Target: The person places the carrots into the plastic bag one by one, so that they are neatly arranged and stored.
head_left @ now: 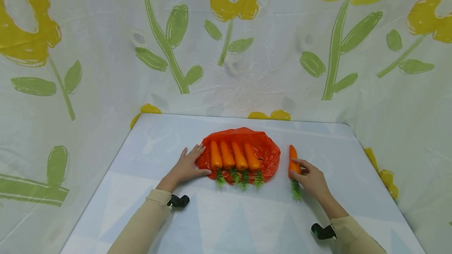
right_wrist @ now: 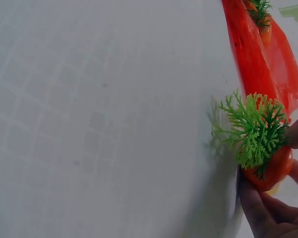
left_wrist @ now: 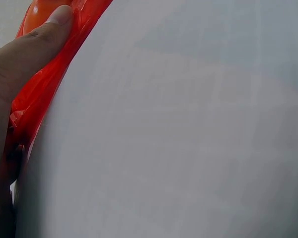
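Several orange carrots (head_left: 227, 155) with green leafy tops lie side by side on a red plastic bag (head_left: 270, 150) in the head view, their tops towards me. My left hand (head_left: 188, 164) rests on the bag's left edge, fingers spread and thumb near the lower rim. In the left wrist view, the thumb lies against the red plastic, beside part of a carrot (left_wrist: 39, 14). Right of the bag, my right hand (head_left: 312, 178) pinches a single carrot (head_left: 292, 155) between thumb and fingers. Its leafy top (right_wrist: 256, 131) faces the right wrist camera, with fingers around the orange body.
All of this lies on a pale table (head_left: 226, 214) with a light geometric print. A white sheet (head_left: 275, 50) with yellow flowers hangs behind and at the sides. Black wrist cameras (head_left: 179, 201) are strapped at both beige sleeves (head_left: 354, 235).
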Demonstrator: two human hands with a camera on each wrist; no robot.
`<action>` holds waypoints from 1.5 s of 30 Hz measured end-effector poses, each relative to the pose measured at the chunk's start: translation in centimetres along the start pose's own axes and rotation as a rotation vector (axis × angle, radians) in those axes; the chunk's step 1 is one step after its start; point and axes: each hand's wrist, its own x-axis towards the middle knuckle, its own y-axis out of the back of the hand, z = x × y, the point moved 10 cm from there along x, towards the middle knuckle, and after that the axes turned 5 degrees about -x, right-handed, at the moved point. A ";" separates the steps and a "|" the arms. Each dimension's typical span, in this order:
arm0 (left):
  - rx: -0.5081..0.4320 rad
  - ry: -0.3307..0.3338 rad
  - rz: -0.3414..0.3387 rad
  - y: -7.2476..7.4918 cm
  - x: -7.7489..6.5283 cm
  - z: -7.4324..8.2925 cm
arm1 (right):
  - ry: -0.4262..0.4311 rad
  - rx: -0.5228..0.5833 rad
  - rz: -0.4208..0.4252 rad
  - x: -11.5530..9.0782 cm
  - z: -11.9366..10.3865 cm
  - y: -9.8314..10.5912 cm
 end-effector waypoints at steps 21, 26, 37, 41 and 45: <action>-0.008 0.003 -0.002 -0.1 0.0 -0.1 | -0.013 -0.004 0.008 -0.3 1.7 1.9; -0.010 0.002 -0.003 -0.1 0.1 -0.1 | -0.014 -0.010 0.003 -0.3 1.8 1.9; -0.009 0.003 -0.005 -0.2 0.2 -0.2 | -0.006 0.002 0.028 -0.4 2.2 1.8; -0.018 0.004 -0.003 -0.1 0.1 -0.2 | -0.012 0.013 0.031 -0.4 2.2 1.8; -0.013 0.006 -0.005 -0.2 0.1 -0.2 | -0.017 0.016 0.027 -0.5 2.2 1.8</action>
